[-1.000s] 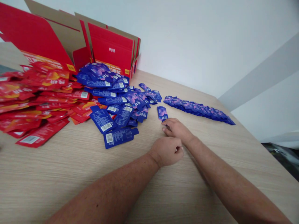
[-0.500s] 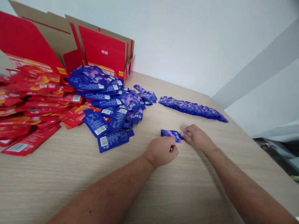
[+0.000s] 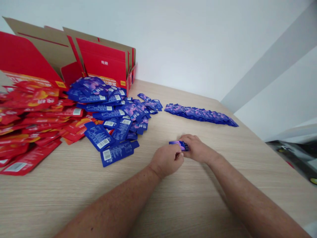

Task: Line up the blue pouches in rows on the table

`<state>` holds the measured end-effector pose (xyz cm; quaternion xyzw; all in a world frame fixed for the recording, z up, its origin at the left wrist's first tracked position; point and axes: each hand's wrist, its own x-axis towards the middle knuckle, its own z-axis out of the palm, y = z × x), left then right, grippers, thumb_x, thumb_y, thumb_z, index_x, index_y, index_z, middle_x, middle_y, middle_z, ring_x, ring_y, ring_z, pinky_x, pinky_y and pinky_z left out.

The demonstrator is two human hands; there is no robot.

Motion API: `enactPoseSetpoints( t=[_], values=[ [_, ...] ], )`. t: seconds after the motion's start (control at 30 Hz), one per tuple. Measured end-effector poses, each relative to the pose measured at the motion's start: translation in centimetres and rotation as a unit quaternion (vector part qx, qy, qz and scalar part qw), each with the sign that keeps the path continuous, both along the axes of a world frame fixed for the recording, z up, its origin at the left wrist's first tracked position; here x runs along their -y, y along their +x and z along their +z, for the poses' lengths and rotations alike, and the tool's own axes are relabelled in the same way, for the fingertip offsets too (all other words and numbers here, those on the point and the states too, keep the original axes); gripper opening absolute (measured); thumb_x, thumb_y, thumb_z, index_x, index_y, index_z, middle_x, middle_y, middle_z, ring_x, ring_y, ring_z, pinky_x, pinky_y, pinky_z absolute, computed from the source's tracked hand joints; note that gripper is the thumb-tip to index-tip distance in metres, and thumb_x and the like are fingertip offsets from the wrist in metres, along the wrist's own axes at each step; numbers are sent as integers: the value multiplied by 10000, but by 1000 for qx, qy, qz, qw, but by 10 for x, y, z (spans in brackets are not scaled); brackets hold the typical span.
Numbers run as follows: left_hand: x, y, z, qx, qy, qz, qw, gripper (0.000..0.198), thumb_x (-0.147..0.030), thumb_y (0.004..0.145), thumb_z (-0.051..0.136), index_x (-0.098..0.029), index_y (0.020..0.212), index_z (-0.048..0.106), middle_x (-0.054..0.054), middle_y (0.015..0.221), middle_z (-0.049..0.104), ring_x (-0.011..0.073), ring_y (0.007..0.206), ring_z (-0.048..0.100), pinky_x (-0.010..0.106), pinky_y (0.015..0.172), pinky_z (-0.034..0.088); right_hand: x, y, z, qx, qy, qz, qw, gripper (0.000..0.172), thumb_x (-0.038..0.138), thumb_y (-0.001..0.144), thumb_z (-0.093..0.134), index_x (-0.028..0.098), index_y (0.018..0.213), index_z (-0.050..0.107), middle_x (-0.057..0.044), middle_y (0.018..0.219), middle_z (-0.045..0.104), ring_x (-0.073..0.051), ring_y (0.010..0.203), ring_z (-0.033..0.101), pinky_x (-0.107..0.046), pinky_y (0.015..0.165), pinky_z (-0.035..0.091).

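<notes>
A blue and purple sachet lies in front of me at the table's middle, partly covered by my fingers. My right hand is closed round its right end, thumb on the near side and fingers on the far side. Curled against the near left part is my left hand, closed, with its fingertips largely hidden. To the left, a loose pile of blue sachets spreads over the table, several with barcodes facing up. Farther back lies a neat overlapping row of blue sachets.
A heap of red sachets covers the table's left side. Behind it stand open red cartons with brown insides, near the white wall. Dark blurred items lie beyond the right edge of the wooden table.
My right hand has moved left, from touching the sachet's right tip to closing round its end. My left hand stays at the sachet. The camera view has shifted slightly.
</notes>
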<state>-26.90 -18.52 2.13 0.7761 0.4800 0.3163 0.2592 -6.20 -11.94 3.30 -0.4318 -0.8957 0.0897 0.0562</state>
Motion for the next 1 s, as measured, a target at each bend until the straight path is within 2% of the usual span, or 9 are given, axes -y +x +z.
enactPoseSetpoints(
  t=[0.13,0.2,0.3,0.37,0.5,0.73,0.8,0.87,1.0],
  values=[
    [-4,0,-8,47,74,95,992,266,-194,828,617,-198,1093,645,87,1105,677,248,1101,598,365,1001,469,0,15,-1,-55,-23,26,998,373,267,777,807,215,1116,663,-115,1207,674,-283,1172,609,-452,1019,465],
    [-6,0,-10,28,64,106,992,300,-221,834,638,-197,1133,645,97,1143,676,264,1137,591,389,1032,462,5,17,-1,-78,-21,35,996,330,206,791,770,225,1098,652,-117,1247,652,-282,1222,591,-455,1038,469],
    [-6,0,-9,-46,12,42,998,137,-317,908,592,-211,952,667,71,958,706,254,958,651,376,896,500,14,13,0,-96,9,47,994,289,121,813,702,227,1076,644,-135,1339,607,-287,1324,538,-479,1090,447],
    [-4,0,-7,-74,-4,21,997,183,-356,946,545,-216,904,655,60,888,708,245,868,667,358,806,493,19,8,1,-100,43,47,993,271,102,830,673,221,1071,645,-148,1386,579,-294,1357,512,-497,1110,438],
    [-3,0,-3,-54,-33,72,995,137,-311,953,523,-233,1000,626,42,893,718,226,825,680,321,712,449,24,-1,-2,-112,106,18,988,357,143,861,675,220,1208,637,-167,1447,533,-315,1384,485,-530,1137,429],
    [-12,-3,-7,54,-56,162,984,57,-239,903,553,-234,848,538,-4,740,634,184,704,620,288,639,407,27,-4,-9,-208,159,-84,961,683,274,872,699,208,1502,443,-196,1509,468,-348,1418,437,-592,1164,399],
    [-16,-3,-10,142,-73,182,970,90,-252,900,555,-235,822,513,-24,691,603,165,659,615,271,617,427,26,-4,-11,-282,114,-161,939,735,334,868,703,192,1525,405,-207,1430,528,-330,1259,564,-557,1038,515],
    [-19,-4,-13,241,-109,188,946,116,-297,901,562,-237,826,497,-47,652,573,148,586,611,254,568,448,25,-6,-13,-362,-25,-223,905,663,399,876,688,202,1465,456,-161,1249,633,-255,978,666,-456,821,605],
    [-22,-5,-14,363,-156,176,902,195,-388,869,602,-237,850,481,-58,648,577,137,505,611,236,470,464,32,-22,-16,-456,-341,-208,796,425,511,863,697,198,1138,613,-45,927,684,-145,693,652,-283,584,561]
  ],
)
